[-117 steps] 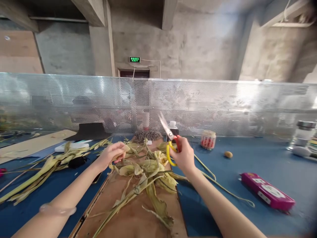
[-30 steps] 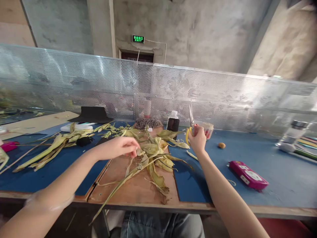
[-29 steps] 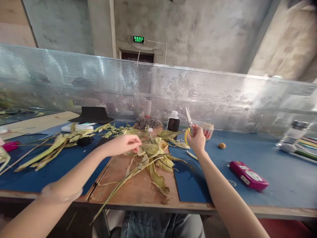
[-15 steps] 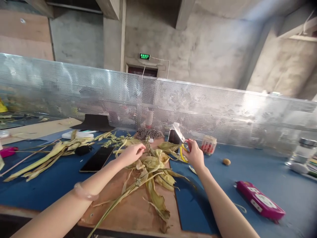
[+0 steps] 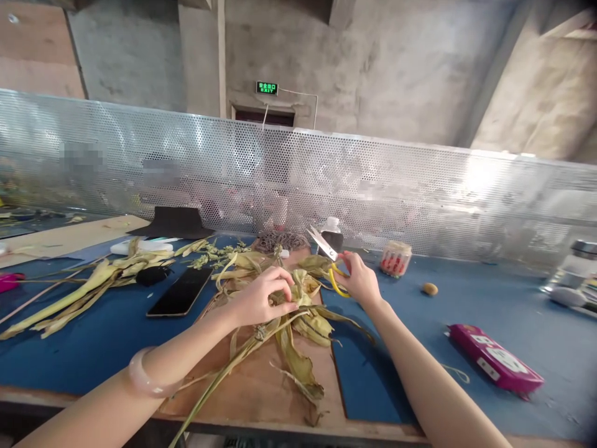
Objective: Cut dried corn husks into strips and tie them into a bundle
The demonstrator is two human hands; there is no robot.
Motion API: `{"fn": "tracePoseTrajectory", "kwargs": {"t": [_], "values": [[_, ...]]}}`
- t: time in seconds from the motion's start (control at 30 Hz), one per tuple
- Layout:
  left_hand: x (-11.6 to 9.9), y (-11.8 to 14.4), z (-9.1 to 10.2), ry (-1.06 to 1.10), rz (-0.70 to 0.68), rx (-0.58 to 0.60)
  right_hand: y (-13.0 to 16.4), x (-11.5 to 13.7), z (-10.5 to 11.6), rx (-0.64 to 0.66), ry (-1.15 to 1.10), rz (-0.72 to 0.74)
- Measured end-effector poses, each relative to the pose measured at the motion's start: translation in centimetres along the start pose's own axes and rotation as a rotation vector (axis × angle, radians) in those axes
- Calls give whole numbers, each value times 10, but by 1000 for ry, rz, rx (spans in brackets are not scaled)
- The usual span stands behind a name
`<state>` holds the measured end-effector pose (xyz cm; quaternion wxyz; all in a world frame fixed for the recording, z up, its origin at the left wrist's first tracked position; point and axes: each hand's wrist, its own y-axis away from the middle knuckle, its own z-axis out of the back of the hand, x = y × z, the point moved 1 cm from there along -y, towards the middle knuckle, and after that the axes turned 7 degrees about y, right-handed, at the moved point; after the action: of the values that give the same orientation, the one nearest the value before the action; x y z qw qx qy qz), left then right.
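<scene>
Comparing this moment with the view half a second earlier, the left hand has come down from the far edge of the heap and now presses on the middle of the pile of dried yellow-green corn husks and stalks, which lies on the brown wooden board set into the blue-covered bench. The right hand has dropped slightly and brought the yellow-and-red-handled steel scissors closer to the pile's far right edge, blades pointing up and to the left. Judged from this, the work has passed from sorting to steadying a piece for trimming.

Left fingers: curled together, pinching a pale husk strip against the heap; thumb hidden beneath. Right fingers: threaded through and closed round the scissor loops. The blades stand a little apart, clear of any leaf, so no cut is under way.

Surroundings: a black smartphone lies flat just left of the board; a second bundle of long green stalks lies further left; a magenta rectangular box rests well to the right; a small dark glass bottle stands before the perforated metal screen.
</scene>
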<state>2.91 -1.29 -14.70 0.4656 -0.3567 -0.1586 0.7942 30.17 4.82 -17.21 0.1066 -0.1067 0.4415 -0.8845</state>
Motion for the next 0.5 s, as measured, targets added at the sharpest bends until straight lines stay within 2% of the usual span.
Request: {"fn": "tracePoseTrajectory", "kwargs": {"t": [0.17, 0.27, 0.37, 0.5], "values": [[2, 2, -3, 32, 59, 79, 0, 13, 3, 81, 69, 65], [4, 0, -3, 145, 154, 39, 0, 23, 5, 56, 68, 96], [18, -4, -1, 416, 318, -100, 1, 29, 4, 5, 39, 80], [46, -11, 8, 931, 476, -462, 1, 36, 5, -28, 23, -64]]}}
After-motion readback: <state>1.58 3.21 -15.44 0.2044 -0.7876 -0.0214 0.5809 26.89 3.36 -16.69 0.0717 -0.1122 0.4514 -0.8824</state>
